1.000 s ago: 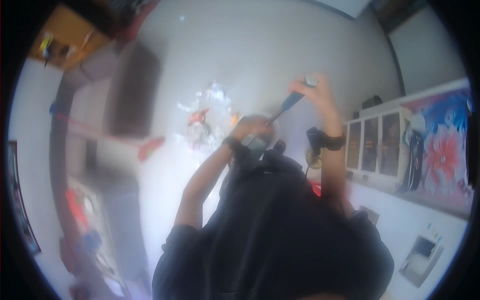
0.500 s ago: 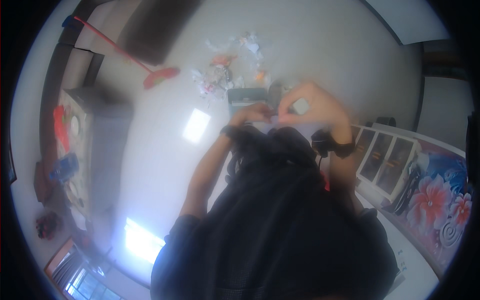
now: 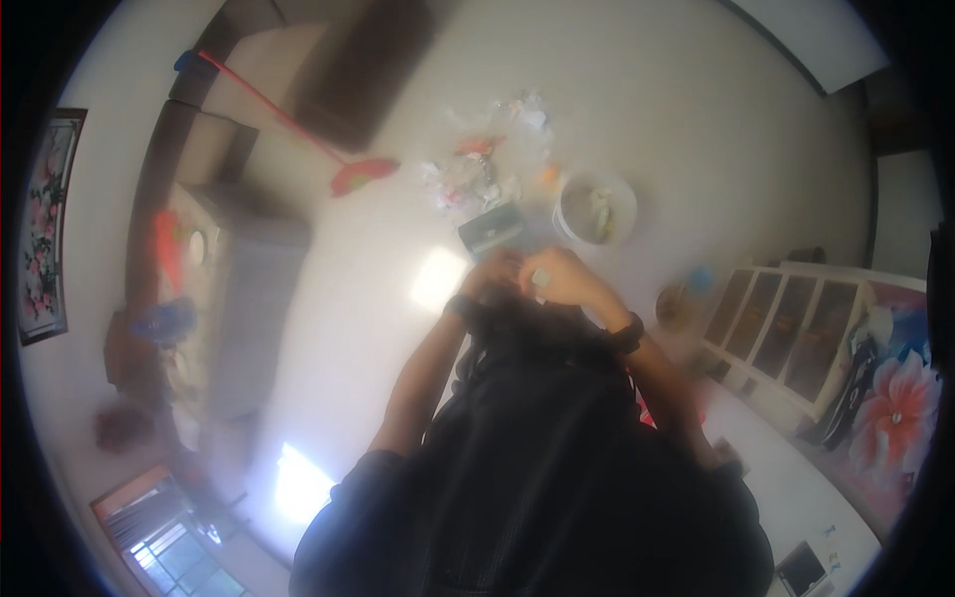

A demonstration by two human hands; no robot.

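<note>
My left hand (image 3: 492,279) and my right hand (image 3: 569,277) meet in front of my dark clothing (image 3: 537,418). The fingers of both are bent inward and look closed, but whatever lies between them is blurred. By the right fingers shows a small pale square patch; I cannot tell whether it is a held thing or the background between the fingers. Just beyond my hands lies a grey-green dustpan (image 3: 491,231). A white bucket (image 3: 566,221) with some scraps inside stands beyond the right hand.
Crumpled paper litter (image 3: 466,187) is heaped on the floor past the dustpan, near a red broom (image 3: 363,177). A covered table (image 3: 259,298) stands at left. To the right are a white cabinet (image 3: 786,333) and a small round container (image 3: 676,306).
My right hand has dropped lower and closer to my left hand. The view has shifted, so the bucket now shows clear of my hands.
</note>
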